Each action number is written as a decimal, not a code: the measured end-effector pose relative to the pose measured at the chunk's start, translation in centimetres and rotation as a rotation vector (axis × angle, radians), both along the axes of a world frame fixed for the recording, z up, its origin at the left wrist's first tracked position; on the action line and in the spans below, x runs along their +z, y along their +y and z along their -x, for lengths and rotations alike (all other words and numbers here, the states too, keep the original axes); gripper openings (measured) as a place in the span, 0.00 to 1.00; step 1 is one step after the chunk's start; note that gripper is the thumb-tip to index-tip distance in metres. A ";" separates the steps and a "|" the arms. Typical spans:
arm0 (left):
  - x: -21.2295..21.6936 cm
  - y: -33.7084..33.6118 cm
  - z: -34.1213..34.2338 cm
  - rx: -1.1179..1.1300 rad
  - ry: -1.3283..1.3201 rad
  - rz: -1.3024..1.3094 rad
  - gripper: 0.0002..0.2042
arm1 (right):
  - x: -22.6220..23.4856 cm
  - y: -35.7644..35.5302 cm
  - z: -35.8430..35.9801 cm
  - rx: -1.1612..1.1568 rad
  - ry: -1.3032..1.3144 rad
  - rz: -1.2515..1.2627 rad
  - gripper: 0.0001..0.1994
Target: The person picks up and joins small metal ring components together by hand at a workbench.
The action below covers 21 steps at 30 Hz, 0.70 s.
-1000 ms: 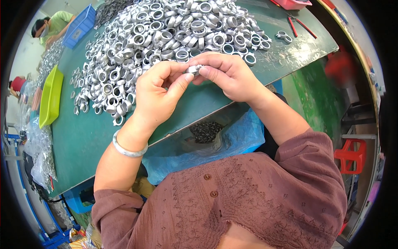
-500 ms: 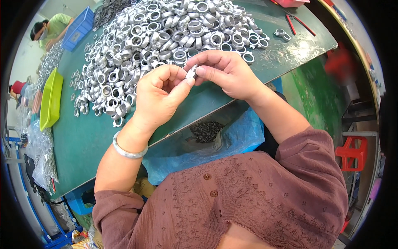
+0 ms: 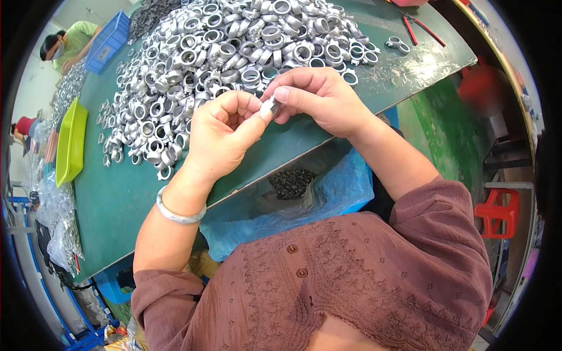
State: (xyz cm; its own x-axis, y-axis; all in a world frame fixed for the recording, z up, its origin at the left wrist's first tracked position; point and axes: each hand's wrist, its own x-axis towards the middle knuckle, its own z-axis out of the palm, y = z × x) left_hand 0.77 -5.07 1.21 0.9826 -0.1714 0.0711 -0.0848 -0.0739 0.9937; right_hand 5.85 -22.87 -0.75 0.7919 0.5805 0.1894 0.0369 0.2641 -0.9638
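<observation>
Between my hands is a small silver metal ring [image 3: 270, 107], mostly hidden by the fingers. My left hand [image 3: 225, 131] pinches it with thumb and forefinger from the left. From the right, my right hand [image 3: 319, 100] grips it, the thumb pressed on its edge. Both hands hover over the near edge of a green table [image 3: 117, 216]. Just beyond them spreads a large heap of silver metal rings [image 3: 234, 47], each with a small lug. A pale bangle [image 3: 180, 217] circles my left wrist.
Red-handled pliers [image 3: 422, 30] and two loose rings [image 3: 397, 44] lie at the right. On the left stand a yellow-green tray [image 3: 71, 143] and a blue crate [image 3: 108, 42]. A blue plastic bag [image 3: 345, 187] with dark parts hangs below the edge. A person works far left; a red stool [image 3: 497, 213] stands right.
Both hands stay pinched on the small ring, with only slight shifts of the fingers. The right thumb has moved up a little. The view has shifted slightly.
</observation>
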 end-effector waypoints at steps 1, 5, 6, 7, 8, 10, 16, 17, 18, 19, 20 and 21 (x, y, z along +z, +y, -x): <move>0.0 0.0 0.0 0.000 0.001 -0.001 0.03 | 0.1 0.0 0.0 0.003 -0.014 0.017 0.08; -0.2 -0.1 0.1 0.004 -0.053 -0.059 0.02 | 0.1 -0.1 0.0 -0.007 0.023 0.024 0.08; -0.2 -0.1 0.1 0.001 -0.065 -0.062 0.02 | 0.0 -0.2 0.0 -0.001 0.034 0.013 0.08; -0.3 -0.1 0.0 -0.002 -0.064 -0.064 0.02 | -0.1 -0.2 -0.1 0.005 0.045 0.001 0.08; -0.3 -0.1 0.0 -0.009 -0.076 -0.079 0.02 | 0.0 -0.2 -0.1 0.002 0.047 -0.001 0.08; -0.4 0.0 0.0 -0.020 -0.087 -0.096 0.02 | 0.1 -0.2 -0.1 0.014 0.059 -0.005 0.08; -0.5 0.0 0.0 -0.022 -0.134 -0.121 0.03 | -0.3 -0.2 -0.3 0.024 0.077 -0.047 0.09; -0.6 0.0 0.0 -0.028 -0.144 -0.117 0.03 | -0.3 -0.2 -0.3 0.023 0.078 -0.049 0.09; -0.6 0.0 0.0 -0.033 -0.155 -0.114 0.03 | -0.2 -0.2 -0.3 0.032 0.077 -0.045 0.09; -0.6 0.0 0.0 -0.035 -0.154 -0.115 0.03 | -0.2 -0.2 -0.3 0.042 0.076 -0.041 0.09; -0.6 0.1 0.0 -0.034 -0.169 -0.134 0.04 | -0.2 -0.2 -0.3 0.041 0.077 -0.042 0.09; -0.6 0.1 -0.1 -0.033 -0.184 -0.153 0.04 | -0.2 -0.2 -0.3 0.046 0.077 -0.046 0.09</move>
